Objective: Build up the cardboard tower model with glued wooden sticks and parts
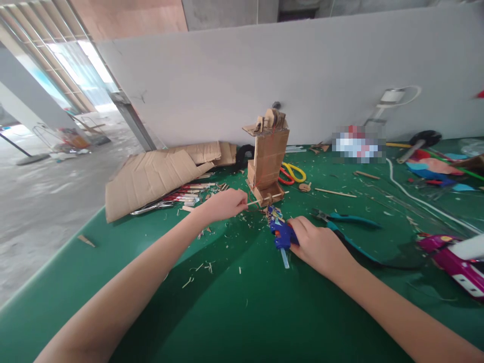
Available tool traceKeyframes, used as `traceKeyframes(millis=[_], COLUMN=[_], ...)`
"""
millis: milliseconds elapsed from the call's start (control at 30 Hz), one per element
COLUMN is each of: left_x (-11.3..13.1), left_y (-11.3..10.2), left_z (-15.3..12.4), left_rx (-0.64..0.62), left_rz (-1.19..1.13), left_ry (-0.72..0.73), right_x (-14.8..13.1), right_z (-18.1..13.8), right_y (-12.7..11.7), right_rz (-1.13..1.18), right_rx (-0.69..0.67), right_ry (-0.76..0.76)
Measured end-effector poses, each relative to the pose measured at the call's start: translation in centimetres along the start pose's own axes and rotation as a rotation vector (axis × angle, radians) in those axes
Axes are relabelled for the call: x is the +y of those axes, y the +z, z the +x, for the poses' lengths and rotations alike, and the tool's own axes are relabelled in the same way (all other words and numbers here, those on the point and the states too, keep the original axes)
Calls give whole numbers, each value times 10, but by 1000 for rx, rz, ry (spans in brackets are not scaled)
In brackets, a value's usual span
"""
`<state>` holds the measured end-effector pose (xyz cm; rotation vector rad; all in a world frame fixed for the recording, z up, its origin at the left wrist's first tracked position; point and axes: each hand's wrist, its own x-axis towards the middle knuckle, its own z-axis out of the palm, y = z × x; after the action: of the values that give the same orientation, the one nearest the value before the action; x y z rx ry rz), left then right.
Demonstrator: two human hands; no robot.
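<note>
My right hand (315, 244) is wrapped round the handle of a blue hot glue gun (280, 236). A clear glue stick (285, 258) pokes out of its rear, and its nozzle points away toward the cardboard model (270, 159). With closed fingers my left hand (228, 204) pinches one end of a thin wooden stick (254, 202). That stick reaches right, across the low front tray of the model. The model stands upright, with round cardboard pieces on its top ledge. Where the nozzle tip meets the model is too small to make out.
Cutting pliers (351, 219) lie right of the glue gun, with yellow-handled scissors (297, 172) behind the model. Flattened cardboard (159, 181) covers the left back. A white cable (408, 194) and a magenta device (459, 262) are at right. A grey panel (212, 85) rises behind.
</note>
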<state>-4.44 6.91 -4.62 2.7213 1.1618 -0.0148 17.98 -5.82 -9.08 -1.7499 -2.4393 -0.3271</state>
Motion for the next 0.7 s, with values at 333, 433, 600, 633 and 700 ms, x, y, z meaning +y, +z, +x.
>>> traceKeyframes(millis=[333,433,600,633,700], left_x=[-6,-7,-11,-11,-12], left_y=[3,7,10,10,10], left_z=[3,6,9,10,10], left_rx=[207,235,270,268,259], left_rz=[390,428,446,447,453], left_ry=[-2,-5,8,7,-5], right_x=[14,18,18,18,19], right_z=[13,21,33,35,38], right_y=[-4,-2,-2,-1,1], right_rz=[1191,1515,1640,1649,1675], right_rx=[-37,-116,-149,-153,-153], right_ry=[529,611,614,618,617])
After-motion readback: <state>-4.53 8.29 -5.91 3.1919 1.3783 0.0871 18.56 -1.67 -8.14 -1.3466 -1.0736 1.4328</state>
